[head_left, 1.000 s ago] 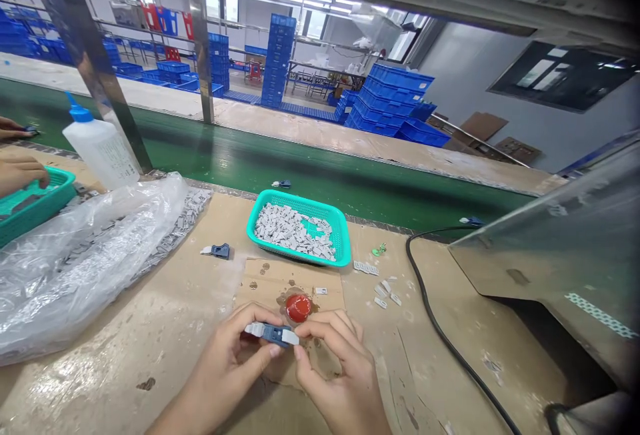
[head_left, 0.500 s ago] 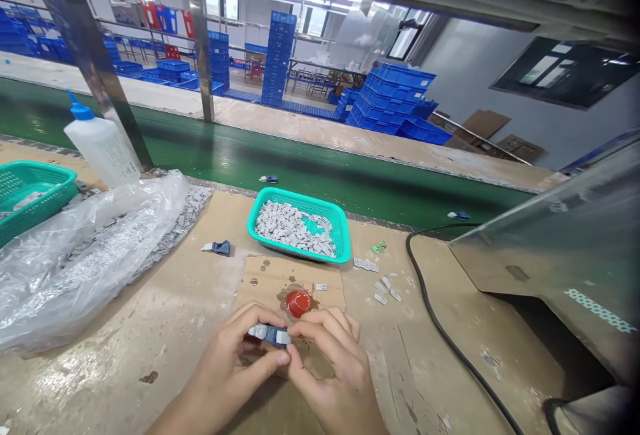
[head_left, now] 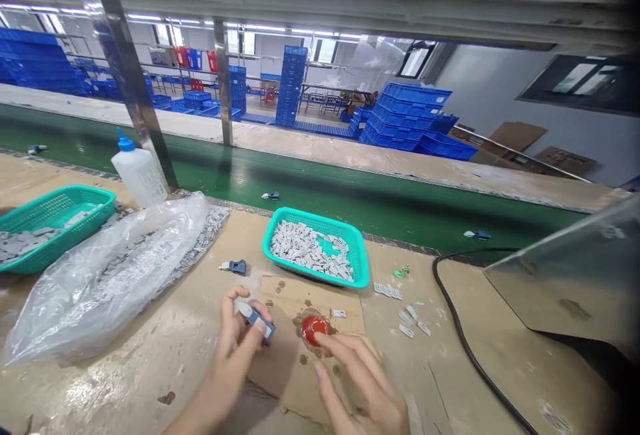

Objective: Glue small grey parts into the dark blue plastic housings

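Note:
My left hand [head_left: 240, 341] grips a dark blue and light grey clip part [head_left: 257, 321], its pale end tilted up to the left. To the right, my right hand [head_left: 357, 375] has thumb and forefinger apart, a fingertip at the edge of a round red dish [head_left: 314, 330] that lies on a stained cardboard piece [head_left: 285, 295]. Beside the dish is a small grey piece [head_left: 339, 313]. Behind, a green basket [head_left: 365, 268] holds many small grey pieces. Another blue clip part [head_left: 234, 267] lies left of the basket.
A plastic bag [head_left: 125, 268] of grey parts, a second green basket [head_left: 107, 205] and a white bottle [head_left: 140, 171] are at the left. Loose grey pieces [head_left: 415, 318] and a black cable [head_left: 457, 321] lie right. A green belt [head_left: 320, 207] carries several blue parts.
My right hand has let go of the clip part and moved right to the red dish. My left hand has tilted the part. The camera view has shifted.

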Demonstrator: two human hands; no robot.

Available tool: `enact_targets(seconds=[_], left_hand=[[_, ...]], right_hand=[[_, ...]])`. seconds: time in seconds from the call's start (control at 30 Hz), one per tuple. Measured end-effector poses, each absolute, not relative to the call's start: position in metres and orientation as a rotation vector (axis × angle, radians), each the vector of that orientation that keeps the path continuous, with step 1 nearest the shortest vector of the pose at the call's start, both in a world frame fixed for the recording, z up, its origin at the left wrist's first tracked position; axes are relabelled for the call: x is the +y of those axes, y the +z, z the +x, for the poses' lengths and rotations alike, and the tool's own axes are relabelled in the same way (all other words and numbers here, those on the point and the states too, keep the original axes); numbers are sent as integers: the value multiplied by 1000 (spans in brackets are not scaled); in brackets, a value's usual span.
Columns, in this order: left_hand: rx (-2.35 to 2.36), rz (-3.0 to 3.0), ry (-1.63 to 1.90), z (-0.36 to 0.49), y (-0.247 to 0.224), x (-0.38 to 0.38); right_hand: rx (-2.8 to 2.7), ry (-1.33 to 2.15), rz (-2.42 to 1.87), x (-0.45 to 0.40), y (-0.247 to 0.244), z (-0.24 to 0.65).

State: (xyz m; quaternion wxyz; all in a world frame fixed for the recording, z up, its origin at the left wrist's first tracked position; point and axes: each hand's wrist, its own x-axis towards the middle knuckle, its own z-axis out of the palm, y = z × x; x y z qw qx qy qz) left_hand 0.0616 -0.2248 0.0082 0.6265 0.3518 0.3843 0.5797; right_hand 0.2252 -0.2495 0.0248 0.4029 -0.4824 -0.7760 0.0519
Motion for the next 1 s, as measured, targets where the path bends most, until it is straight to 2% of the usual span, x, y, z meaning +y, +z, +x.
enact_targets(seconds=[0.17, 0.33, 0.43, 0.53, 0.73, 0.87, 0.93, 1.0], left_hand=[[880, 614, 1356, 27, 28, -199], [940, 638, 1359, 5, 30, -184], [1073, 984, 1311, -2, 28, -153], [1339, 1412, 1168, -9, 31, -92], [1809, 1625, 1004, -33, 35, 49], [2002, 1726, 929, -25, 29, 91], [2053, 1778, 937, -13, 24, 95], [2032, 1873, 934, 1, 19, 92]], right_hand=[[-1854, 153, -1359, -218, 38, 258], [-1966, 146, -1554, -146, 40, 276], [-2151, 206, -1553, -98, 32, 272], [-2293, 237, -1550, -68, 20, 267], [-2248, 126, -1539, -70, 12, 271], [-2140, 66, -1514, -84, 21, 277], [-2039, 157, -1483, -91, 24, 281], [-1825, 408, -1459, -100, 25, 284]])
